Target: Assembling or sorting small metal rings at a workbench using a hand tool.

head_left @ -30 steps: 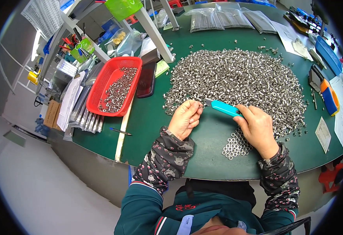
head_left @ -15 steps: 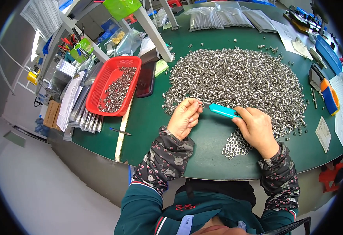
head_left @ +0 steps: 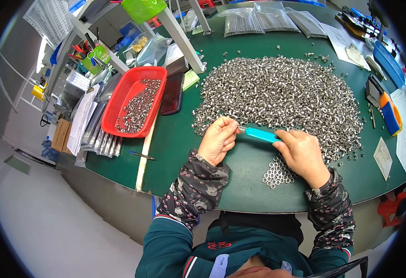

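The left hand (head_left: 219,140) is pinching something too hidden to identify; the right hand (head_left: 303,152) is gripping a teal plastic-handled knife (head_left: 261,135), its tip beside those fingertips, so light, controlled movements are probably serving best. Beyond, small silvery metal rings (head_left: 277,88) are lying heaped on the green tabletop (head_left: 240,185).

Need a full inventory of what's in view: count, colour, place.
Table: 1, green, centre
Bits: uncountable, silver, piled mid-table
Rings: dozens, silver, nearer than pile
Knife: 1, turquoise, centre, held
Basket: 1, red, left, holding bits
Pen: 1, dark and blue, below basket
Bags: about 3, grey, far edge
Tray: 1, blue, far right
Card: 1, pale, right
Tool: 1, orange-blue, right
Clutter: uncountable, mixed, upper left
Shirt: 1, dark green, bottom
Sleeves: 2, black patterned, forearms
Left hand: 1, pinched at knife tip
Right hand: 1, gripping knife
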The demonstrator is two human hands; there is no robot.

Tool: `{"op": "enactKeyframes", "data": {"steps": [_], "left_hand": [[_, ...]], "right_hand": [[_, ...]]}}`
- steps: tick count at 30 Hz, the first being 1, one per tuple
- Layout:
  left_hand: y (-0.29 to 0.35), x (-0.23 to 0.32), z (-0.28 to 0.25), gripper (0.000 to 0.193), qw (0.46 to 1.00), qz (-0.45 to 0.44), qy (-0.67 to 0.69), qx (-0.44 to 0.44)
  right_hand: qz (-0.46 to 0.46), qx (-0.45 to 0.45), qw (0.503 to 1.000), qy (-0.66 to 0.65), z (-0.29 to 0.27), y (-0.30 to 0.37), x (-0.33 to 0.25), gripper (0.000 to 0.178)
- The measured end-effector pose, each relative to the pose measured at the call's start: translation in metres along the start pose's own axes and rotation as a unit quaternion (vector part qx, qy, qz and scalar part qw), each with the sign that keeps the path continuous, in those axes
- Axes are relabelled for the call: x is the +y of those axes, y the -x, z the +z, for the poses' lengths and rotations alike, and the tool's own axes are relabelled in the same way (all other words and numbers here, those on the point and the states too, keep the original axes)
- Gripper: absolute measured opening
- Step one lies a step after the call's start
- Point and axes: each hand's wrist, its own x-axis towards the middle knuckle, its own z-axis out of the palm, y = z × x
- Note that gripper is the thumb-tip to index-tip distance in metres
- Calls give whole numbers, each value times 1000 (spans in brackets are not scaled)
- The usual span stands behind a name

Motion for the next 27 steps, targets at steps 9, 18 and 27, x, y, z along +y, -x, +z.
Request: {"op": "enactKeyframes", "data": {"steps": [9,18,27], "left_hand": [[-1,-3,-1,7,999,31,-6,-6],[-1,-4,1,9,996,81,-7,22],[-1,-5,1,9,997,77,1,14]], "right_hand": [[11,-8,1000,-5,1,2,2,20],[48,82,995,3,2,3,-6,17],[58,-7,996,-65,2,3,-5,18]]}}
